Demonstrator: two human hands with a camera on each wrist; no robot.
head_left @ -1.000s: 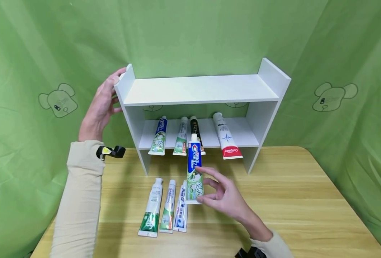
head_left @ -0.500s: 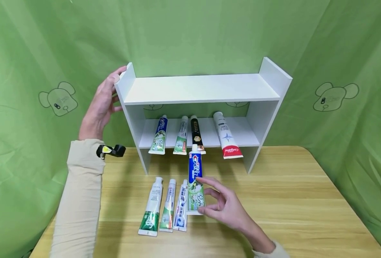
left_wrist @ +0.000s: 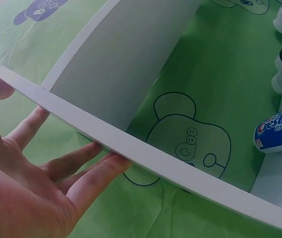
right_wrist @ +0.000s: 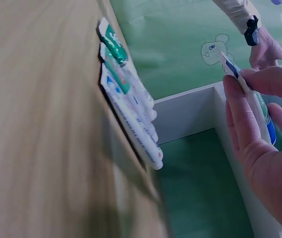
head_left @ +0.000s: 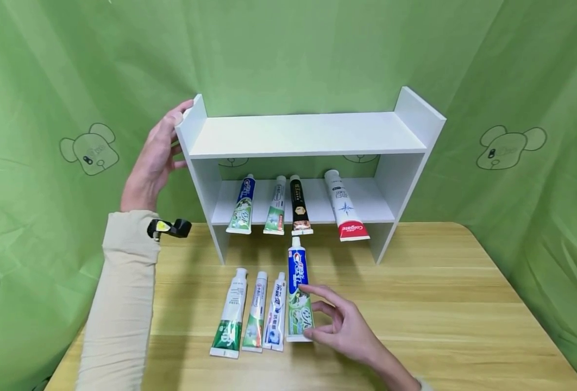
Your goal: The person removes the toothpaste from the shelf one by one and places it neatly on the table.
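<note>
A Crest toothpaste tube (head_left: 298, 293) is pinched by the right hand (head_left: 339, 323) beside three tubes (head_left: 254, 315) on the worktop (head_left: 440, 304), four remaining on the shelf (head_left: 308, 136), which is steadied by the spread left hand (head_left: 154, 157).

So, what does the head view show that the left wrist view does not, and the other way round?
Only the head view shows the wooden table, three toothpaste tubes lying in a row on it, and the right hand pinching a blue and green tube. Only the left wrist view shows the fingers behind the panel. Both show the left hand on the white shelf and the green cloth.
</note>
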